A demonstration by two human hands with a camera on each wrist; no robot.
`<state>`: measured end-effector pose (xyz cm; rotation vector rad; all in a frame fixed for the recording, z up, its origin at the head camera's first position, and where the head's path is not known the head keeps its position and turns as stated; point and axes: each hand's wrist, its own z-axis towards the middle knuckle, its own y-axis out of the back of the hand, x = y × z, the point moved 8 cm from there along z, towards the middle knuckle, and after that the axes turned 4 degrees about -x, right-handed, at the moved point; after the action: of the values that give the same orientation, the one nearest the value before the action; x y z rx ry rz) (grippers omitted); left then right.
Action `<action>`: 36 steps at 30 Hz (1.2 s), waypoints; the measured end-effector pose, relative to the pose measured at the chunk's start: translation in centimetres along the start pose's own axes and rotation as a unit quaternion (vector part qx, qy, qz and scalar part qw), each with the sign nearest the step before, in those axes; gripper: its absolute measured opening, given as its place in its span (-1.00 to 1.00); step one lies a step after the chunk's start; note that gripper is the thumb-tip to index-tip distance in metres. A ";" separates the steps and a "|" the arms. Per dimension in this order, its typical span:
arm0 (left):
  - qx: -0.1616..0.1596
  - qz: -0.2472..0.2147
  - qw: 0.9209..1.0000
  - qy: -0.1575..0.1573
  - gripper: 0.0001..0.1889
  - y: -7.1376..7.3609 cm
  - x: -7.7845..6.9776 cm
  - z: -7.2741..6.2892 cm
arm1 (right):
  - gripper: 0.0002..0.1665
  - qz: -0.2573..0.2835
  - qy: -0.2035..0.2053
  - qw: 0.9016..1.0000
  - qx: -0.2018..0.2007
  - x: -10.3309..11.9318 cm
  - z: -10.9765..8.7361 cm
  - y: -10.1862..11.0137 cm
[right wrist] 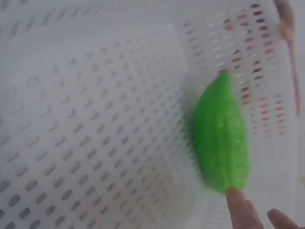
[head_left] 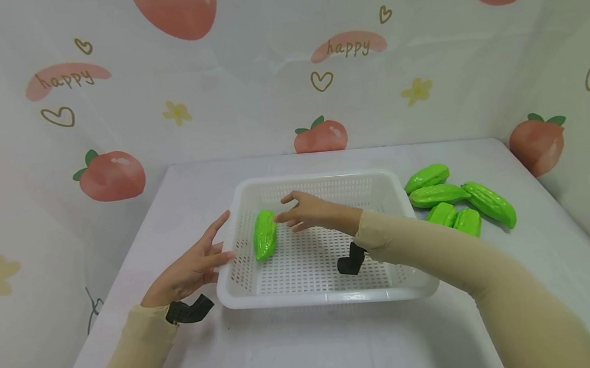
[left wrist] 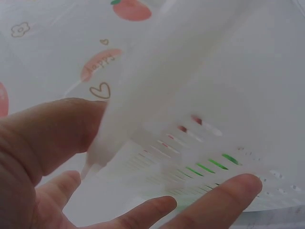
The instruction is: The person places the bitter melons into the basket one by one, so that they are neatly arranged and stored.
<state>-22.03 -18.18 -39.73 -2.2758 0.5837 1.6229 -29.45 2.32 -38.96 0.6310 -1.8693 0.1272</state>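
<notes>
A white perforated plastic basket (head_left: 330, 298) stands on the table, with one glossy, ridged green bitter melon (head_left: 265, 235) lying against its left side. My right hand (head_left: 311, 211) is over the basket, fingers loosely extended and holding nothing. In the right wrist view a fingertip overlaps one end of the bitter melon (right wrist: 221, 136); I cannot tell whether they touch. At the basket's left rim is my left hand (head_left: 192, 271), its thumb laid on the rim and its fingers spread along the outside wall. The left wrist view shows the rim between the thumb and those spread fingers.
To the right of the basket several more green bitter melons (head_left: 438, 196) lie on the white tabletop (head_left: 298, 351), two partly hidden by my right sleeve. A printed cloth backdrop (head_left: 246, 95) hangs behind the table and along its sides.
</notes>
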 end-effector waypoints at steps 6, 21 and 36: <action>0.002 0.001 1.000 -0.001 -0.05 0.0 0.0 0.0 | -0.26 -0.001 0.053 0.998 0.021 2.3 -2.3 1.6; 0.001 0.000 1.000 -0.005 -0.06 0.2 0.0 0.1 | -0.40 0.038 0.167 0.985 0.010 6.5 -10.2 9.3; 0.006 -0.004 1.000 -0.011 -0.07 0.2 0.1 0.1 | -0.44 0.074 0.270 0.952 -0.121 5.0 -15.4 17.5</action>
<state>-22.20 -18.29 -39.86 -2.2461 0.5768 1.6346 -26.18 21.27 -24.78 0.2484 -1.3695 0.1492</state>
